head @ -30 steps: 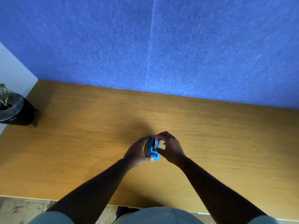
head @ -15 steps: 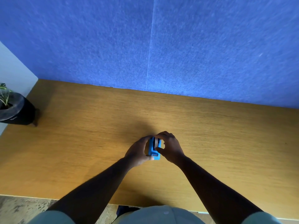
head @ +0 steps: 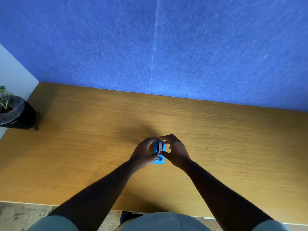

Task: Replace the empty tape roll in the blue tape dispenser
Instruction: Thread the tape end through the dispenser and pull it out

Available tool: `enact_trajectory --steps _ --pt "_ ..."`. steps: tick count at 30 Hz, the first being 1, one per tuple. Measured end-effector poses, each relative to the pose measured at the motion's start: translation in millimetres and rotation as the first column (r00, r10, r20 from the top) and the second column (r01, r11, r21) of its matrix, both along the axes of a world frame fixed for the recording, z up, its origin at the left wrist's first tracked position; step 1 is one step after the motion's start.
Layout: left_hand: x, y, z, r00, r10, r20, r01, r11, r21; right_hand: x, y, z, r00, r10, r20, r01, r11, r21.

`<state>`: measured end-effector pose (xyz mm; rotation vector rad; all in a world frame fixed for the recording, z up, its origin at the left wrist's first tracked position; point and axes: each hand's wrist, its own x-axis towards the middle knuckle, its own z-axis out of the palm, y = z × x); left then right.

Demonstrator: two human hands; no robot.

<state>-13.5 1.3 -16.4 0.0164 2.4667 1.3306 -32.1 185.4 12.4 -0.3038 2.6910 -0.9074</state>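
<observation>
Both hands close around the blue tape dispenser near the middle of the tabletop. The left hand wraps the dispenser's left side, its grip clenched on the body: the thumb presses in from the near side close to the cutter end, and the curled fingers reach over the far top edge. The right hand comes in from the other side, its thumb tip touching the dispenser's right edge near the left thumb, and its forefinger arched over the far top, so that its grip also grasps the dispenser. The other right fingers are folded out of sight behind the hand.

Between the two hands the dispenser's top shows, with a pale grey band running along its middle; it looks like the edge of a tape roll seated in the slot, though the view is too small to tell whether it is a full roll or a bare core. The near end of the dispenser sticks out toward the person, with a small pale cutter strip across it. Whether its base sits on the wood is hidden by the hands.

Both bare forearms reach in from the near edge. A blue felt partition stands along the far edge. At the far left sits a black plant pot with a few green leaves.
</observation>
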Motion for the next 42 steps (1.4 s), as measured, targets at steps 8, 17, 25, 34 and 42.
enact_trajectory --steps 8,17,25,34,42 --pt "-3.1 7.7 1.2 0.999 0.03 -0.04 -0.032 0.999 -0.029 7.7 4.2 2.9 0.999 -0.05 0.015 0.051 0.999 -0.012" --pt "-2.7 7.8 4.0 0.999 0.025 -0.045 -0.027 0.998 -0.05 9.9 2.7 15.9 0.428 -0.498 0.754 0.835 0.538 -0.119" --pt "-2.2 10.4 8.4 0.996 0.047 -0.073 -0.051 0.997 -0.056 2.5 -11.4 26.4 0.241 -0.325 0.915 0.906 0.414 -0.092" --pt "-2.6 12.0 10.4 0.995 0.047 -0.085 -0.052 0.997 -0.065 -0.9 -22.8 25.1 0.17 -0.287 0.943 0.94 0.333 -0.068" --pt "-4.0 13.0 10.5 0.994 0.058 -0.089 -0.065 0.995 -0.081 -0.2 -28.7 28.3 0.175 -0.336 0.925 0.954 0.291 -0.074"
